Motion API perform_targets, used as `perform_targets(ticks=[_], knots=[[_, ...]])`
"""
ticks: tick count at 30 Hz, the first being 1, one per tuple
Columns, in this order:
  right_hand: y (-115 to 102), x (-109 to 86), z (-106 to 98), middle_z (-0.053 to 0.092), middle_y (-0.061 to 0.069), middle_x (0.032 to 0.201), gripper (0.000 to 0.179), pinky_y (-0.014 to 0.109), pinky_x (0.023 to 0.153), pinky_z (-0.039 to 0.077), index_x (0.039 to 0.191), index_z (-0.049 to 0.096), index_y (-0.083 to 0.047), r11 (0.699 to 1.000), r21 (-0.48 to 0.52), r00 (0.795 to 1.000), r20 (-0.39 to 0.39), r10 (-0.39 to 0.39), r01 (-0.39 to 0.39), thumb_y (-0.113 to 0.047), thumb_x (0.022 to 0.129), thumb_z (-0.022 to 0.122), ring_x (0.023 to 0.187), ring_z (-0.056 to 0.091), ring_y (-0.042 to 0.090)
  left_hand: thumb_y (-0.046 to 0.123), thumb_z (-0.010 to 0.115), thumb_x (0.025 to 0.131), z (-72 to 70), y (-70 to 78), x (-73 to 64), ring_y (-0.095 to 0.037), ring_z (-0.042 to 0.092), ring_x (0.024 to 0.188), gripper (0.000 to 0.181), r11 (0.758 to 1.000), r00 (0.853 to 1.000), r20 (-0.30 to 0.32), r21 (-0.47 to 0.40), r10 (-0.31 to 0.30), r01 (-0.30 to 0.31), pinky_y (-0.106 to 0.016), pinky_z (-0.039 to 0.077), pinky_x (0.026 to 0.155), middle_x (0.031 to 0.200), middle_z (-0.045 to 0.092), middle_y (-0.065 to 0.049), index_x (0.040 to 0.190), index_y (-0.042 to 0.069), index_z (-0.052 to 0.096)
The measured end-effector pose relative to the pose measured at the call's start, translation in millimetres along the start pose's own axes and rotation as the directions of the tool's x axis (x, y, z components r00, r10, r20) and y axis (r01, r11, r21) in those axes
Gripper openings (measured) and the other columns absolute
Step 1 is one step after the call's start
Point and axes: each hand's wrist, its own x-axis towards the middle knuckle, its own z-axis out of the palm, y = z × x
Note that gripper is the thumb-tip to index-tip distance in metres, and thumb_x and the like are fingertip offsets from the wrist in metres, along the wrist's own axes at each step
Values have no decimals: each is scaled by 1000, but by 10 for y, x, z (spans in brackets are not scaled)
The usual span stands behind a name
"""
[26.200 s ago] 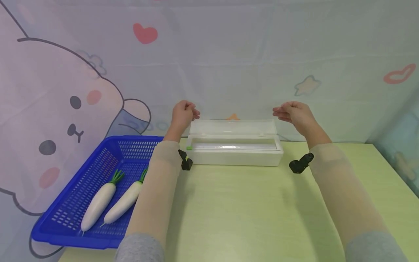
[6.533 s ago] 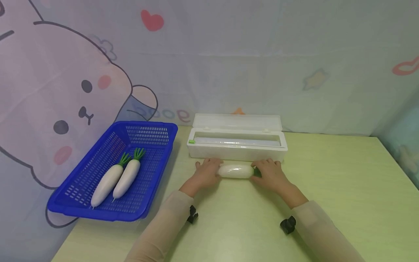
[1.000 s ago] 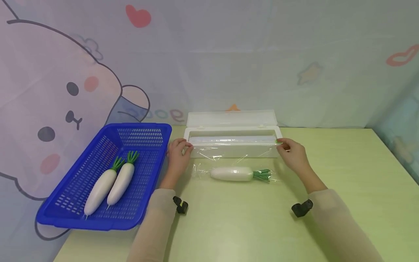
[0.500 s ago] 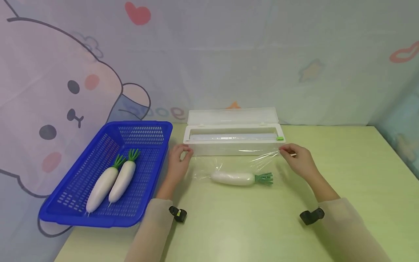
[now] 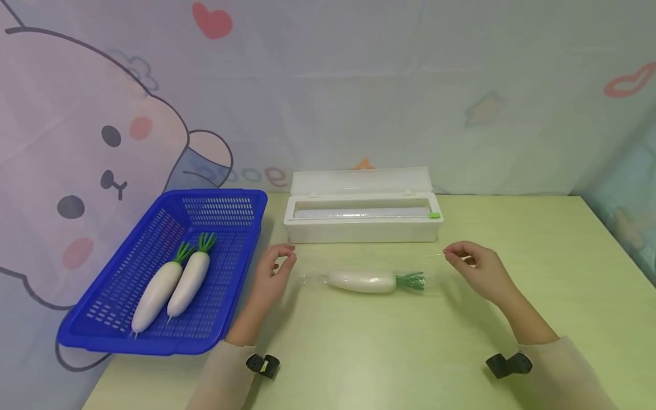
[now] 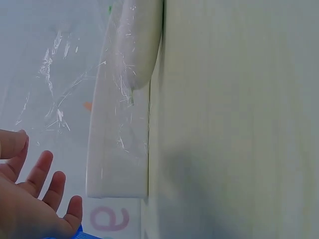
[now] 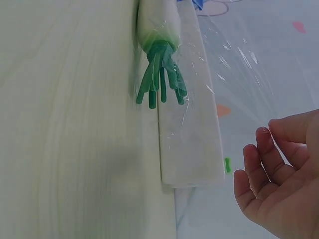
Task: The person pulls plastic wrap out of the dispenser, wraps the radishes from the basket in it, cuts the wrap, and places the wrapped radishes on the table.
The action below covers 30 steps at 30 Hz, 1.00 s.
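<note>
A white radish (image 5: 361,281) with green stalks lies on the table, wrapped in clear plastic wrap (image 5: 310,279). At the wrap's left far corner, my left hand (image 5: 271,273) pinches the film between thumb and index finger. My right hand (image 5: 482,273) pinches the right far corner, with the film pulled taut from its fingertips in the right wrist view. Behind the radish stands the white wrap dispenser box (image 5: 361,232), lid up, a film roll (image 5: 361,213) inside. Its green slide cutter (image 5: 434,215) sits at the right end. Film between hands and radish is hard to see.
A blue plastic basket (image 5: 225,324) stands at the left, holding two more white radishes (image 5: 156,296) with green stalks. A printed cloth (image 5: 359,85) hangs behind the table (image 5: 379,353).
The slide cutter, at the box's left end earlier, is at its right. The right hand has let go of it and pinches the film. Both hands have moved nearer, bringing the film off the box.
</note>
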Motion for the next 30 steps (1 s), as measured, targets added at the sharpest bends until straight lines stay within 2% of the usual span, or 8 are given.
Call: perform_targets(ticks=[6, 8, 12, 15, 18, 21, 25, 30], knots=[[4, -164, -61, 68, 12, 102, 19, 24, 71, 48, 106, 66, -2, 1000, -13, 997, 73, -6, 7, -17, 97, 58, 84, 59, 7, 3, 58, 94, -112, 71, -151, -35, 52, 113, 7, 996, 993, 80, 21, -86, 85, -33, 35, 80, 115, 62, -22, 90, -3, 59], [8, -219, -72, 68, 8, 101, 16, 26, 70, 49, 105, 66, -4, 1000, 3, 994, 104, -22, 22, -15, 96, 59, 84, 60, 10, 3, 59, 93, -142, 67, -201, -36, 53, 113, 6, 996, 990, 108, 35, -88, 85, -33, 35, 80, 114, 62, -21, 90, -2, 59], [35, -316, -59, 67, -1, 97, 9, 25, 73, 50, 100, 67, -8, 993, 27, 982, 146, -122, 119, -9, 94, 62, 86, 59, 5, 2, 61, 91, -201, 51, -309, -39, 53, 112, 4, 996, 984, 164, 74, -65, 53, -36, 37, 78, 112, 62, -21, 88, 1, 60], [58, -360, -50, 66, -3, 95, 10, 24, 75, 48, 97, 67, -12, 979, 30, 964, 171, -202, 200, -5, 92, 63, 88, 58, 3, 1, 61, 91, -250, 47, -384, -39, 52, 113, 5, 992, 973, 220, 117, -71, 46, -45, 40, 84, 114, 61, -20, 87, 3, 60], [89, -388, -35, 66, -4, 95, 13, 25, 74, 47, 96, 66, -15, 971, 28, 950, 200, -239, 238, -4, 91, 64, 88, 58, 2, 1, 62, 91, -290, 41, -448, -39, 50, 114, 8, 986, 955, 281, 163, -92, 47, -54, 38, 92, 115, 60, -21, 84, 5, 60], [127, -407, -13, 65, -8, 94, 13, 26, 71, 45, 96, 66, -15, 968, 18, 941, 231, -247, 250, -4, 89, 66, 87, 57, 1, 0, 63, 89, -304, 33, -493, -39, 48, 113, 11, 976, 937, 327, 209, -123, 55, -53, 38, 95, 114, 59, -21, 82, 7, 61], [183, -423, 27, 64, -11, 92, 14, 28, 71, 46, 94, 66, -18, 964, -9, 932, 258, -254, 266, -6, 88, 68, 87, 57, 1, 0, 64, 88, -291, 49, -525, -36, 46, 112, 13, 956, 918, 356, 283, -176, 73, -48, 37, 91, 115, 58, -17, 80, 10, 61], [233, -414, 76, 65, -8, 92, 12, 31, 76, 51, 93, 69, -17, 946, -66, 914, 288, -286, 317, -6, 87, 68, 89, 58, 6, 1, 65, 87, -262, 74, -531, -36, 45, 110, 14, 922, 912, 356, 383, -204, 57, -52, 33, 89, 113, 57, -16, 78, 11, 61]])
